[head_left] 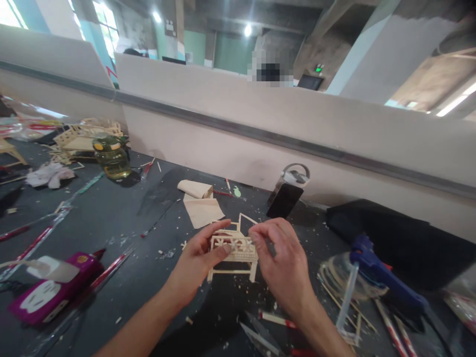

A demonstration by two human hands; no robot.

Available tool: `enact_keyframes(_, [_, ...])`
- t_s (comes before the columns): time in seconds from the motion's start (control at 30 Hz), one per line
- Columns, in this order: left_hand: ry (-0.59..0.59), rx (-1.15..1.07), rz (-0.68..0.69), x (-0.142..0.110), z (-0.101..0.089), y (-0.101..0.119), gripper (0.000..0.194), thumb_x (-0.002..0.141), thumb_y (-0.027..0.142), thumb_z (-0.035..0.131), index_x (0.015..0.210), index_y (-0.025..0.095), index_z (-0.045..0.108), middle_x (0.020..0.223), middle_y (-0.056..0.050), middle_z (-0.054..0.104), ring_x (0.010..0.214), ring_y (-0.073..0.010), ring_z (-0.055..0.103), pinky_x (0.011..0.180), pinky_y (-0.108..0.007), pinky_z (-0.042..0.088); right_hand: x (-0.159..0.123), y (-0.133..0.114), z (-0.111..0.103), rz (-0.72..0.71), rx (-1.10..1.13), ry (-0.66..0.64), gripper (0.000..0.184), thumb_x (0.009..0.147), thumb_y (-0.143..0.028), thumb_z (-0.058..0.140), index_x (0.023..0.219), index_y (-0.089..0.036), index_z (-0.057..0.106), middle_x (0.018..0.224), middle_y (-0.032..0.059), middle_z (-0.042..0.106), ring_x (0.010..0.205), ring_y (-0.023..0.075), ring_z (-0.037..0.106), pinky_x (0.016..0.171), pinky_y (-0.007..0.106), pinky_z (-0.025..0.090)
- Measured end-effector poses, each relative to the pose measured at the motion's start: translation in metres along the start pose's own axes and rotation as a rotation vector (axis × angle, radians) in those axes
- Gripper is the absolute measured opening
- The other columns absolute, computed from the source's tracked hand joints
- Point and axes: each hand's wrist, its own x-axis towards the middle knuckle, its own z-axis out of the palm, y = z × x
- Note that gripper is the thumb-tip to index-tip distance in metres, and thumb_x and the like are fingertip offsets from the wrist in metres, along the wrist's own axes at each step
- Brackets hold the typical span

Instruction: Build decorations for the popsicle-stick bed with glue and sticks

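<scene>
A miniature bench of thin pale wooden sticks [241,256] stands on the dark table in front of me, with a patterned front panel and straight legs. My left hand [195,260] grips its left side, thumb across the front panel and fingers behind. At the right upper corner of the bench, my right hand [284,255] has thumb and forefinger pinched together. Whatever lies between those fingertips is hidden. A thin stick frame rises at the back of the bench. Just behind it lies a partly rolled sheet of beige sandpaper or paper [201,206].
Scissors [256,334] lie close in front, below my right hand. To the right, a blue glue gun [386,282] rests by a roll of clear tape. A phone [284,201] leans on a cup. At left are a purple power strip [48,292] and a green bottle [113,158].
</scene>
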Motion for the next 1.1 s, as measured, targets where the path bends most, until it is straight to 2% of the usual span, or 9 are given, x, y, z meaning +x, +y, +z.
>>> enact_keyframes(0.13, [-0.012,-0.034,-0.006,0.000,0.000,0.000,0.049,0.074,0.026,0.072,0.121,0.022,0.062,0.100,-0.006,0.074,0.093,-0.0215,0.066,0.087,-0.036,0.050,-0.008,0.002,-0.012,0.093,0.060,0.070,0.017,0.094,-0.022,0.046,0.080,-0.023,0.055,0.077,0.0027,0.057,0.076,0.0193,0.054,0.068,0.031,0.043])
enact_keyframes(0.27, [-0.012,-0.037,-0.020,0.001,-0.001,-0.001,0.048,0.074,0.025,0.072,0.121,0.023,0.063,0.099,-0.005,0.074,0.094,-0.0221,0.065,0.086,-0.036,0.050,-0.021,0.007,-0.016,0.260,0.135,0.034,0.026,0.096,-0.028,0.042,0.074,-0.023,0.054,0.072,0.0008,0.056,0.068,0.0171,0.054,0.062,0.028,0.041])
enact_keyframes(0.37, [-0.003,-0.017,-0.029,0.000,-0.001,-0.001,0.050,0.074,0.025,0.072,0.123,0.023,0.061,0.100,-0.006,0.073,0.096,-0.0233,0.065,0.085,-0.035,0.049,-0.027,0.014,-0.011,0.382,0.202,0.000,0.026,0.095,-0.032,0.043,0.079,-0.022,0.061,0.076,0.0017,0.062,0.070,0.0175,0.056,0.065,0.028,0.043])
enact_keyframes(0.47, [-0.002,-0.007,-0.034,0.000,-0.001,0.001,0.051,0.074,0.026,0.073,0.124,0.022,0.061,0.100,-0.006,0.073,0.097,-0.0234,0.065,0.087,-0.035,0.049,-0.026,0.017,-0.005,0.515,0.362,-0.050,0.022,0.089,-0.035,0.052,0.094,-0.021,0.067,0.087,0.0038,0.069,0.076,0.0195,0.061,0.069,0.030,0.047])
enact_keyframes(0.6, [-0.018,-0.014,-0.042,0.000,-0.002,0.001,0.051,0.074,0.026,0.072,0.123,0.023,0.061,0.101,-0.006,0.074,0.096,-0.0226,0.065,0.088,-0.035,0.048,-0.019,0.015,0.001,0.675,0.640,-0.144,0.026,0.082,-0.038,0.061,0.097,-0.019,0.068,0.091,0.0058,0.072,0.083,0.0216,0.065,0.074,0.030,0.050])
enact_keyframes(0.73, [-0.022,-0.004,-0.040,-0.001,-0.003,0.001,0.050,0.074,0.025,0.071,0.123,0.023,0.061,0.102,-0.006,0.073,0.097,-0.0231,0.065,0.089,-0.036,0.048,-0.017,0.014,0.004,0.705,0.700,-0.179,0.024,0.077,-0.035,0.066,0.094,-0.018,0.069,0.088,0.0056,0.073,0.082,0.0216,0.066,0.074,0.030,0.050])
enact_keyframes(1.1, [-0.051,0.028,-0.034,-0.002,-0.005,0.003,0.050,0.078,0.025,0.069,0.127,0.023,0.058,0.107,-0.006,0.071,0.102,-0.0230,0.061,0.091,-0.035,0.044,-0.022,0.012,0.005,0.679,0.730,-0.218,0.024,0.083,-0.037,0.064,0.095,-0.018,0.070,0.087,0.0038,0.071,0.079,0.0191,0.062,0.072,0.028,0.047])
